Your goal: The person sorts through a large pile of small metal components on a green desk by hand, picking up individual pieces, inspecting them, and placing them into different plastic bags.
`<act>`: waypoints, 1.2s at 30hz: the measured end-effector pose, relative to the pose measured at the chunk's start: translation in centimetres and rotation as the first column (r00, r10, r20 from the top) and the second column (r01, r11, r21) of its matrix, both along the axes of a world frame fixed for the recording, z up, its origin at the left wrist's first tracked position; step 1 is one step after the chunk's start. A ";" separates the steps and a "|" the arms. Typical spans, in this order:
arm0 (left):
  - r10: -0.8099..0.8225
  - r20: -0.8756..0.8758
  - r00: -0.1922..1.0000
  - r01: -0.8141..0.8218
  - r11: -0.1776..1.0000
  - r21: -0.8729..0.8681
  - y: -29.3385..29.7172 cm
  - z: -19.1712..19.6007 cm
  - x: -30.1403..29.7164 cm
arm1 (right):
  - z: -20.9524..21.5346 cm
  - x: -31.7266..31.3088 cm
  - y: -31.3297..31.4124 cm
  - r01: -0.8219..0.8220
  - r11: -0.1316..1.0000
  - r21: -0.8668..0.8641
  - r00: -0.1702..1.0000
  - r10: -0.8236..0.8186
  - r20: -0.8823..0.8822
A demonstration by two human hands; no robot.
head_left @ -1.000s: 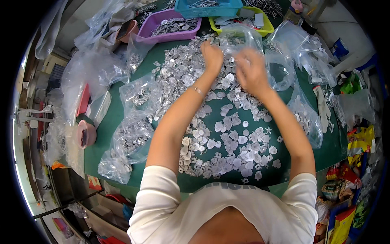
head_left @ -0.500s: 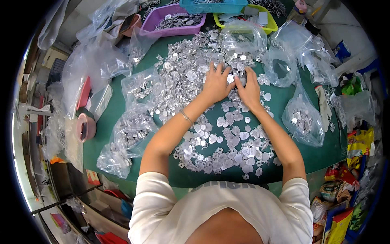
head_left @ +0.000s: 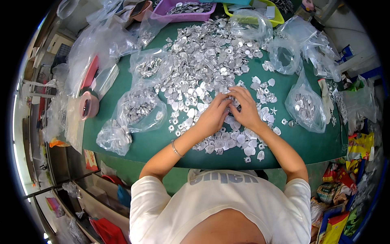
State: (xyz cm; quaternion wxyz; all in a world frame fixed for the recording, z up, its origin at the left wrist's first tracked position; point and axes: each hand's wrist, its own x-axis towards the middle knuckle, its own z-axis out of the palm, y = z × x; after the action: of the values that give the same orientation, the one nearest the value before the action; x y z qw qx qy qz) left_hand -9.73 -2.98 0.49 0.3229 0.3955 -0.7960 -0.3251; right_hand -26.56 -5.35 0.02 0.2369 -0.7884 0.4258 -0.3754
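Observation:
A big heap of small silver metal pieces [head_left: 203,53], flat and of mixed shapes, covers the middle of the green table. My left hand [head_left: 215,116] and my right hand [head_left: 246,110] meet at the heap's near edge. Both have their fingers bent inward and almost touching, with a few of the metal pieces between them. Exactly which pieces the fingers grip is mostly hidden. Nearer to me, under and below my hands, lies a looser spread of flat silver pieces [head_left: 219,143], some shield-like, some round. A bracelet circles my left wrist.
Clear plastic bags of metal pieces lie left [head_left: 140,110] and right [head_left: 304,106]. Along the far edge stand a purple basket [head_left: 191,17] and a yellow-green basket [head_left: 278,17]. A pink cup [head_left: 90,106] sits near the left edge of the green table [head_left: 162,148].
Both hands have come nearer to me from the middle of the heap, and their spread fingers have bent together. Part of the heap's near side has shifted toward me.

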 end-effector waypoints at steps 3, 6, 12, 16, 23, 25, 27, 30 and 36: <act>0.080 0.084 0.993 -0.073 0.993 -0.088 3.2 0.3 0.7 | -0.1 0.2 2.2 -0.083 0.997 -0.006 0.996 0.083 -0.028; 0.232 -0.037 0.972 -0.233 0.971 -0.050 4.3 0.3 1.7 | 0.3 0.3 4.6 -0.180 0.983 -0.020 0.976 0.176 -0.129; 0.384 -0.068 0.921 -0.389 0.895 -0.220 -0.7 1.8 0.5 | 1.5 -2.0 3.5 0.071 0.995 0.074 0.981 -0.084 0.176; 0.315 0.152 0.937 -0.238 0.893 -0.382 -4.7 -0.6 -1.9 | 0.8 -2.1 -2.3 0.165 0.971 -0.174 0.967 -0.194 -0.164; 0.187 0.223 0.957 -0.106 0.937 -0.332 -2.9 -1.3 0.1 | -0.1 -2.5 -2.9 0.097 0.995 -0.032 0.872 -0.101 -0.479; 0.193 0.213 0.958 -0.130 0.951 -0.279 -1.6 -0.4 1.3 | -1.1 -3.6 -3.0 0.099 0.990 -0.097 0.946 -0.124 -0.300; 0.262 0.312 0.913 -0.155 0.932 -0.329 -0.5 -0.3 2.4 | -1.4 -4.2 -3.1 0.149 0.989 -0.013 0.988 -0.149 -0.041; 0.338 0.220 0.915 -0.259 0.911 -0.321 1.0 -0.3 2.7 | -0.4 -4.8 -1.6 0.071 0.924 0.377 0.828 -0.265 0.494; 0.640 -0.579 0.505 -0.246 0.750 0.614 3.3 1.2 2.6 | 2.1 -6.5 2.1 -0.345 0.640 0.686 0.624 -0.390 0.677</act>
State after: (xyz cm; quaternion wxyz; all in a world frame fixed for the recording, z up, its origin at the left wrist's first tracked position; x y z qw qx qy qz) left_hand -7.16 0.31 1.66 0.5984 0.4801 -0.3481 -0.5388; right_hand -33.05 -3.21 2.14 0.7019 -0.3578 0.4062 -0.4630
